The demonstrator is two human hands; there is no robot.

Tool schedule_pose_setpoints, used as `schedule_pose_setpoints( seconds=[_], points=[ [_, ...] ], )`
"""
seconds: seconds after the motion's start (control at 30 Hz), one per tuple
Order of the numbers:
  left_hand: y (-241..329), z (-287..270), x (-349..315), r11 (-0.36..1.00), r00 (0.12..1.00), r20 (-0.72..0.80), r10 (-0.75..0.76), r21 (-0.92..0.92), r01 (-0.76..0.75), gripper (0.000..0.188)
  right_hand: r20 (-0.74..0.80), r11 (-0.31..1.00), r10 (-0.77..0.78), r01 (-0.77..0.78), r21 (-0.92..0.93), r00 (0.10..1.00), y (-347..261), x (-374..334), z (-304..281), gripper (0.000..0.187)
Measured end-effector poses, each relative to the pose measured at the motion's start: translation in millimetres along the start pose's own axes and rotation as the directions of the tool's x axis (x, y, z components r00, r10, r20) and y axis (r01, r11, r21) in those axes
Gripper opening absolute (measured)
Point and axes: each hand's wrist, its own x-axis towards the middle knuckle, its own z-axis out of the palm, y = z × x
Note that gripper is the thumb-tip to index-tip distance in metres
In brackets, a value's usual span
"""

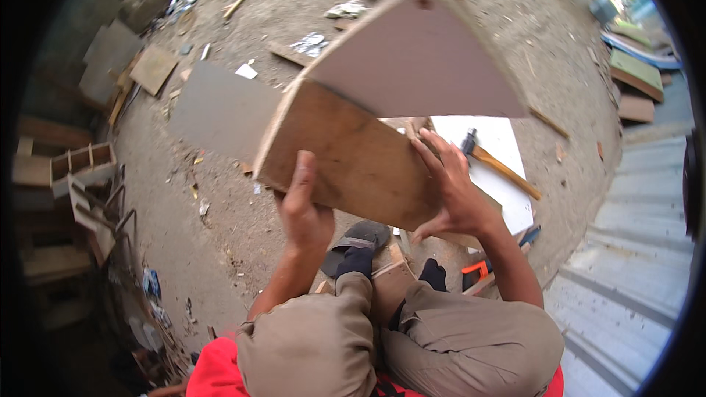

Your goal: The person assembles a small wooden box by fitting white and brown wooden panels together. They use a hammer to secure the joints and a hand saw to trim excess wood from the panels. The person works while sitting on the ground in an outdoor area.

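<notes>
A wooden piece made of a brown board (353, 154) and a pinkish panel (419, 59) with a curved edge is held up above my knees. The two parts meet at an angle. My left hand (303, 209) grips the near left corner, thumb on the brown face and fingers hidden underneath. Across the right part of the brown board lies my right hand (460, 195), its fingers toward the far side and its thumb by the near edge. A hammer (504, 171) with a wooden handle rests on a white board (518, 206) just beyond my right hand.
A tool with an orange handle (476, 270) lies by my right foot. On the dirt ground at left are a grey panel (217, 106) and scattered boards (154, 69). Wooden drawers (83, 165) line the left side. Corrugated metal sheet (625, 272) covers the right.
</notes>
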Motion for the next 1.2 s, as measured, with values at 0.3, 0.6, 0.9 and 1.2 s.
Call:
schedule_pose_setpoints(
  seconds=[0.3,0.6,0.9,1.2],
  points=[
    [-6.8,-72.8,39.9,0.994,0.996,0.065,0.059,-0.097,-0.052,0.059,-0.234,0.724,0.544,-0.592,-0.354,0.806,193.5,-123.3,15.5,0.065],
    [-7.9,-141.0,67.2,0.961,0.976,0.152,0.156,-0.253,-0.114,0.063,-0.207,0.698,0.689,-0.558,0.450,0.695,120.0,-95.4,-4.5,0.040],
    [-14.3,-174.7,70.4,0.959,0.929,0.279,0.242,-0.216,-0.185,0.051,0.495,0.181,0.202,-0.529,0.829,0.845,50.2,-85.7,-34.1,0.049],
    [-16.4,-213.8,79.7,0.970,0.955,0.168,0.244,-0.043,-0.240,0.063,0.724,-0.069,-0.097,-0.730,0.680,0.683,21.8,-107.0,-5.5,0.043]
  ],
)
